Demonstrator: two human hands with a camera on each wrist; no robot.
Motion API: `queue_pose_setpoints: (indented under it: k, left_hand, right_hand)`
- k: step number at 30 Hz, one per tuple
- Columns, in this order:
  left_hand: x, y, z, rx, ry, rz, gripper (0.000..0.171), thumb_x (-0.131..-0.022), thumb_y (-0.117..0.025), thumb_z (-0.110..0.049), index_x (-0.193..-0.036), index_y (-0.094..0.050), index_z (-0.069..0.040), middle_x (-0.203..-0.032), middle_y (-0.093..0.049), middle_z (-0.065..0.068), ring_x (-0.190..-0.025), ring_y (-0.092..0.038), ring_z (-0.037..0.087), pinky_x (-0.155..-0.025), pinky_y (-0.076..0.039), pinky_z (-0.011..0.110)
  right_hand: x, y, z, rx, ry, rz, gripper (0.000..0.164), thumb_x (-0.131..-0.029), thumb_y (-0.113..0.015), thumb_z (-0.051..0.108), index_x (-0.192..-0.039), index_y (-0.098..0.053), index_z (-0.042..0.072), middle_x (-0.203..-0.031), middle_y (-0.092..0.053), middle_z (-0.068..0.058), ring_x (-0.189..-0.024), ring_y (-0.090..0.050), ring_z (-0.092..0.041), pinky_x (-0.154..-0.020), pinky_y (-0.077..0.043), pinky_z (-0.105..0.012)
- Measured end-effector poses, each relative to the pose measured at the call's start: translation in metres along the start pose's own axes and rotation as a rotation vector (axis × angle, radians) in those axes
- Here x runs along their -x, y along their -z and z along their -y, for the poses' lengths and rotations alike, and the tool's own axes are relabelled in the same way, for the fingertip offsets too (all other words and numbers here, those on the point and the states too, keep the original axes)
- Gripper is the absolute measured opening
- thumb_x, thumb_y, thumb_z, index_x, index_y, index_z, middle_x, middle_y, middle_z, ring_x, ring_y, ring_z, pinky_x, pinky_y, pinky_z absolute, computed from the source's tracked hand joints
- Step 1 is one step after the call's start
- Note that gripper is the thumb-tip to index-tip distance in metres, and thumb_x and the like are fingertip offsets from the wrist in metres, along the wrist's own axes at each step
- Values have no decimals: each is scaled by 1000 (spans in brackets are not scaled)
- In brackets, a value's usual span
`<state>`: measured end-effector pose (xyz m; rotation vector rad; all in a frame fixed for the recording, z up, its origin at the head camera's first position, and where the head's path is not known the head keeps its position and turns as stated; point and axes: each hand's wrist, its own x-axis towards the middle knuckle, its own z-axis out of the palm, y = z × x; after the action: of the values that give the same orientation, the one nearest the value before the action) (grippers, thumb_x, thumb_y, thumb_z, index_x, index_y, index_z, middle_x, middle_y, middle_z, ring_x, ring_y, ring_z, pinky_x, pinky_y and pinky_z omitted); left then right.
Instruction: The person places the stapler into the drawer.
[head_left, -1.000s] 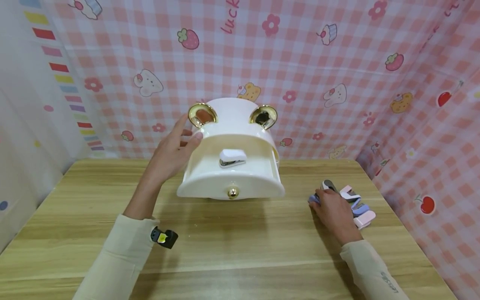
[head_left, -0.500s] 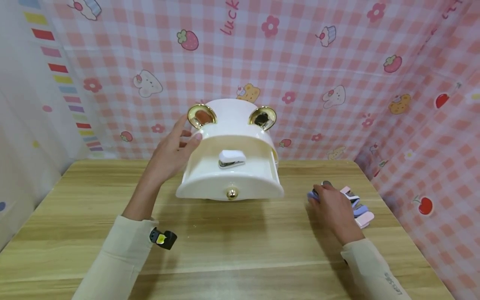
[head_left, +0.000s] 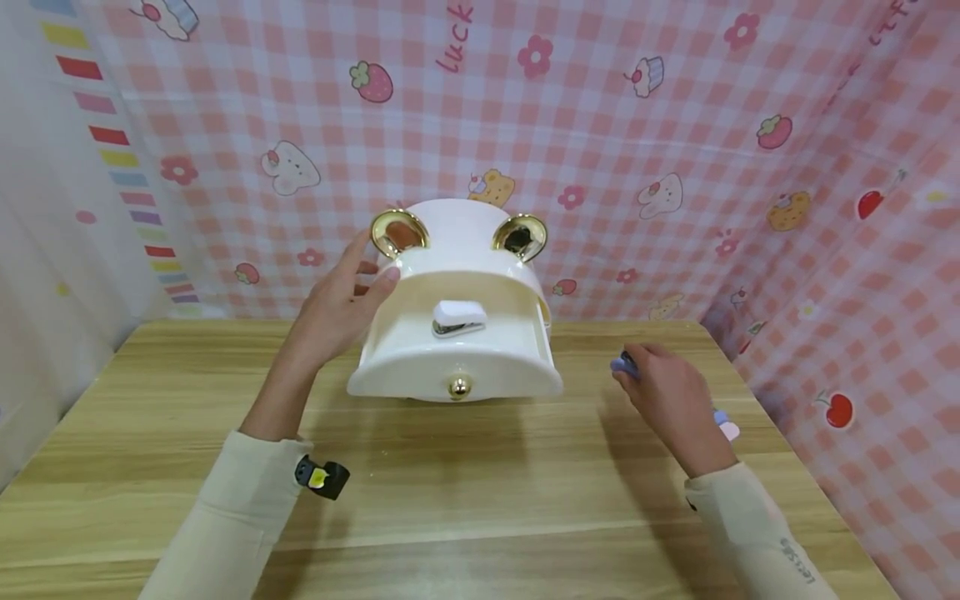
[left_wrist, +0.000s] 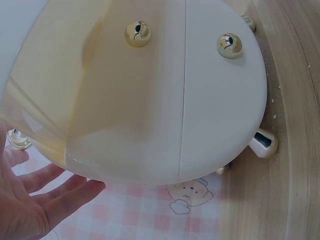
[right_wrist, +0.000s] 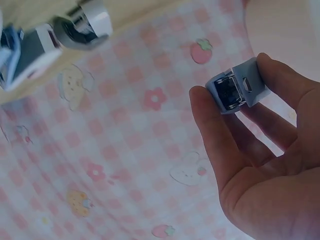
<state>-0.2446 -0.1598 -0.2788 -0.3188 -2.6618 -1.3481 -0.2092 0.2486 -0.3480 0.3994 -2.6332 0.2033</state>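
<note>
A white storage box (head_left: 463, 242) with two round gold-rimmed ears stands at the back middle of the table. Its upper drawer (head_left: 405, 373) is pulled out and carries a white mini stapler (head_left: 459, 315). My left hand (head_left: 335, 312) rests on the box's left side near the ear, fingers loosely spread; the left wrist view shows the fingertips (left_wrist: 95, 186) at the box's curved edge. To the right of the box, my right hand (head_left: 670, 404) pinches a blue mini stapler (right_wrist: 240, 87) between thumb and fingers, above the table.
More mini staplers lie on the table at the right, mostly hidden behind the right hand; a pink one (head_left: 729, 430) shows past it. In the right wrist view a white-and-grey stapler (right_wrist: 95, 20) appears top left. A pink checked cloth (head_left: 600, 108) hangs behind the table.
My right hand has lifted the blue stapler up and away from the other staplers. My left hand stays on the box, and the drawer and white stapler have not moved.
</note>
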Motion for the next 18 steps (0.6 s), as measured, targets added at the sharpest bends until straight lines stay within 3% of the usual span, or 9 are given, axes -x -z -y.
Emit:
queue_pose_setpoints:
  k: [6, 18]
  left_hand:
    - [0, 0, 0, 0, -6, 2, 79, -101, -44, -62, -165, -8, -31, -143, -48, 16, -129, -52, 38, -100, -45, 61]
    - [1, 0, 0, -3, -12, 4, 79, -102, -44, -62, -165, -9, -31, -143, -48, 17, -130, -51, 38, -101, -45, 61]
  right_hand:
    - [-9, 15, 5, 4, 25, -25, 23, -88, -80, 14, -101, -66, 2, -95, -67, -17, -75, -66, -39, -58, -52, -55]
    - [-26, 34, 22, -32, 70, -55, 27, -90, -79, 15, -110, -68, 0, -103, -69, -17, -83, -67, -35, -67, -53, -52]
